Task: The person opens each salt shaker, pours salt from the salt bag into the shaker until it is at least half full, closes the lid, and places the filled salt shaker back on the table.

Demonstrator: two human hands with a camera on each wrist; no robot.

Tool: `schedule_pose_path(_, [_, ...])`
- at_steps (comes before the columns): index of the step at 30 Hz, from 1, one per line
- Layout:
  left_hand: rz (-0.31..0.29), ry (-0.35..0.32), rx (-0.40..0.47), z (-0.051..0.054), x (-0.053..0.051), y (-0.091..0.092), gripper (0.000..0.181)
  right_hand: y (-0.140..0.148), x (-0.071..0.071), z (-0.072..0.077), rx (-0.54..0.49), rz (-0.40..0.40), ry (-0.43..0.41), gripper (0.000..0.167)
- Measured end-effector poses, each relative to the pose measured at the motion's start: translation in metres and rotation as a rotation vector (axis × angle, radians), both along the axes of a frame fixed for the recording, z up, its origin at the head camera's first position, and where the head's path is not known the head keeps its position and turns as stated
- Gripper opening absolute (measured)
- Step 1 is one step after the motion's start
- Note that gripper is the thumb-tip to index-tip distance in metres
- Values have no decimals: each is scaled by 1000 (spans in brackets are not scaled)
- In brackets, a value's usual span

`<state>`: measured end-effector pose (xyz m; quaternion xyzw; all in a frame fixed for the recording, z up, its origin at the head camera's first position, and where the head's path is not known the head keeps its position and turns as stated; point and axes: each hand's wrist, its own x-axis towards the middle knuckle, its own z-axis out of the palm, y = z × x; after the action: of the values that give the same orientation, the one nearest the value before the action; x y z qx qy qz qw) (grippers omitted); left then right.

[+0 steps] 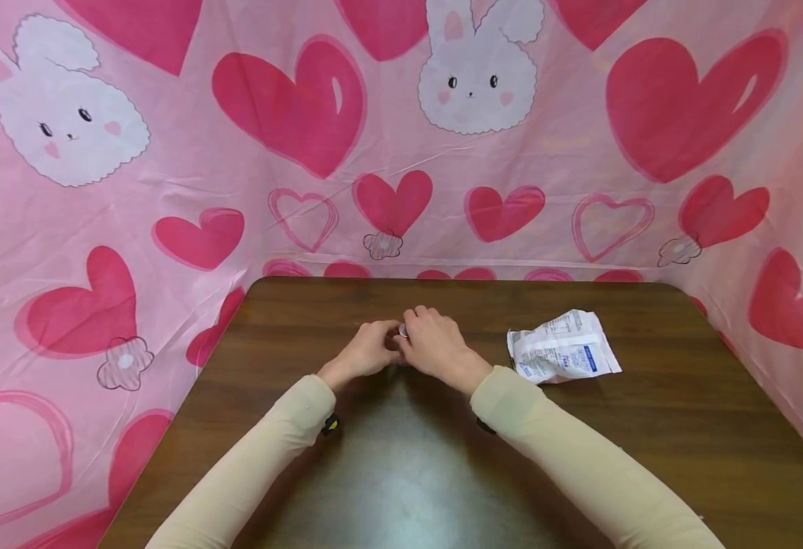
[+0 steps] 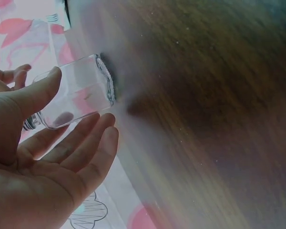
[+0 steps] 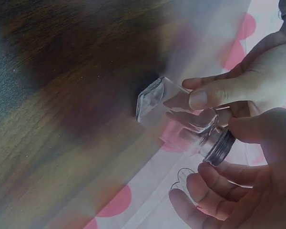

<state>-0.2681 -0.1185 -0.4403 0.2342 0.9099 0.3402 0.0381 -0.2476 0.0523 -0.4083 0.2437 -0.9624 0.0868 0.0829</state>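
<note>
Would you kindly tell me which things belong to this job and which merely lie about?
In the job:
- clear bottle, in the left hand
- its cap, in the right hand

Apparently just lying about:
- white printed packet, untouched on the table

A white printed packet (image 1: 562, 348) with a blue block lies on the right of the dark wood-grain worktop (image 1: 703, 427), towards its far edge. Pink fabric (image 1: 389, 114) rises beyond it and at left and right, patterned with hearts (image 1: 305, 107), white rabbit heads (image 1: 478, 85) and sketched flowers (image 1: 125, 363).
</note>
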Motion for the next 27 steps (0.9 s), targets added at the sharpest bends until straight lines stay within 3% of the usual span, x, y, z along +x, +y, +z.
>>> schedule_pose_path(5, [-41,25,16,-7,-6,-5,44,-2,0,-1,-5,-2,10,37])
schedule_pose_path(8, [-99,89,41,-34,-26,-12,48,-3,1,0,-13,-9,14,37])
schedule_pose_path(10, [-109,104,52,-35,-27,-12,49,-4,1,0,-26,-13,19,37])
schedule_pose_path(12, [-105,100,66,-35,-26,-12,48,-5,1,0,-39,-15,19,37])
schedule_pose_path(15, [-58,44,65,-10,-8,-5,43,-7,1,1,-51,-17,9,38])
schedule_pose_path(21, [-27,44,40,-8,-6,-1,33,-8,0,0,-65,-23,-5,38])
schedule_pose_path(27, [-33,37,47,-7,-5,-2,32,-8,-1,-1,-85,-8,-11,36])
